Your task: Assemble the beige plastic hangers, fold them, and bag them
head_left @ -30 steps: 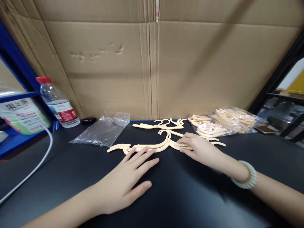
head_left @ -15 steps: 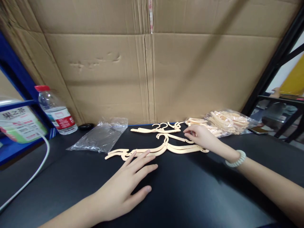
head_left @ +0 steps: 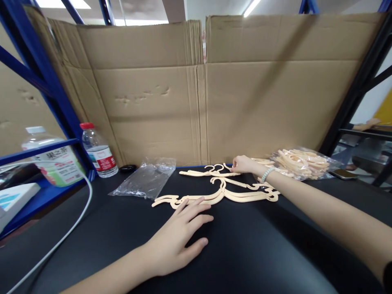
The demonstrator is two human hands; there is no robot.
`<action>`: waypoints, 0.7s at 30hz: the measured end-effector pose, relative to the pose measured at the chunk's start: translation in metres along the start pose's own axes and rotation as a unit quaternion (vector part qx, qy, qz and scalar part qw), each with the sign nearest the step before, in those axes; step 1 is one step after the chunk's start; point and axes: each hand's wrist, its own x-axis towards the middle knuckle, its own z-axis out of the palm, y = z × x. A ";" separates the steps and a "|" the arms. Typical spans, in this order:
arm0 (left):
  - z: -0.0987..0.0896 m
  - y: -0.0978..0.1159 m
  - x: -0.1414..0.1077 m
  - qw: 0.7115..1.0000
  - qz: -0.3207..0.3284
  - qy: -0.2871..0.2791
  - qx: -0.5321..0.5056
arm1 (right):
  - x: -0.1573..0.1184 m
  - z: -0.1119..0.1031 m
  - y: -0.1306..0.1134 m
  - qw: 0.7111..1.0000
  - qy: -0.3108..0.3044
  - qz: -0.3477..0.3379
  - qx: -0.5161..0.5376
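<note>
My left hand (head_left: 176, 241) lies spread, palm down, with its fingertips at the front edge of the nearest cream clothes hangers (head_left: 245, 196). Those hangers form a wide arched pair on the black table, hooks pointing back. Farther off, my right hand (head_left: 244, 164) is closed in a pinch at the hook end of the back row of cream hangers (head_left: 197, 174). Its fingers hide part of the piece there. Between the rows lies a slim hanger arm (head_left: 237, 181), with smaller curved pieces at its right end, below my right forearm.
A clear plastic bag (head_left: 147, 179) lies flat at left. A bag of hanger parts (head_left: 298, 163) and a phone (head_left: 344, 174) are at right. A water bottle (head_left: 99, 157), black object (head_left: 128, 168) and white cable (head_left: 82, 218) stand left. Cardboard (head_left: 153, 106) walls the back.
My right hand has moved back and left, from the right end of the hangers to the back row's hooks. The camera has tilted up. My left hand stays by the front hangers.
</note>
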 end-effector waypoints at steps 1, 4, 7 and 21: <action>0.000 0.000 0.000 1.000 0.003 0.001 -0.002 | 0.003 0.000 -0.002 1.000 -0.016 0.011 0.002; 0.002 -0.001 -0.002 1.000 0.011 0.003 -0.007 | 0.008 -0.002 -0.005 0.998 -0.050 0.037 0.024; 0.002 0.000 -0.003 1.000 0.009 0.003 -0.012 | 0.006 -0.002 -0.004 0.994 -0.057 0.061 0.064; 0.001 0.003 -0.002 0.999 0.020 0.024 -0.035 | -0.018 0.006 0.023 0.972 0.069 0.114 0.196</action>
